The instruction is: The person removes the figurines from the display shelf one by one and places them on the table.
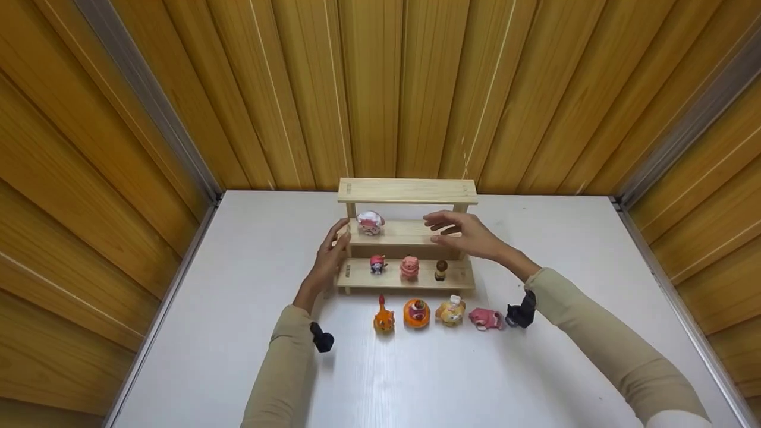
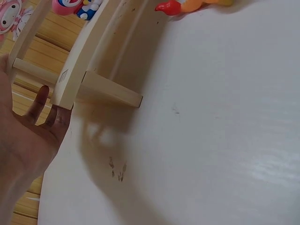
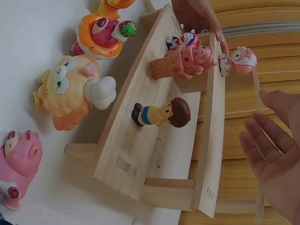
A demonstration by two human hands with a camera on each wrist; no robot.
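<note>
Figurines (image 1: 409, 268): four on one wooden stand (image 1: 407, 190), four on the table (image 1: 416, 380). Left hand (image 1: 326, 261) relaxed at the stand's side, contact partly hidden; right hand (image 1: 472, 235) empty, fingers apart.

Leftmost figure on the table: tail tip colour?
Red; the tail tip shows best in the left wrist view.

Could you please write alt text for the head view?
A person's left hand is at the left side of a three-tier wooden shelf, and the empty right hand hovers near the right end of the middle tier. One figurine stands on that tier, three below it; more are on the white table in front.
</note>
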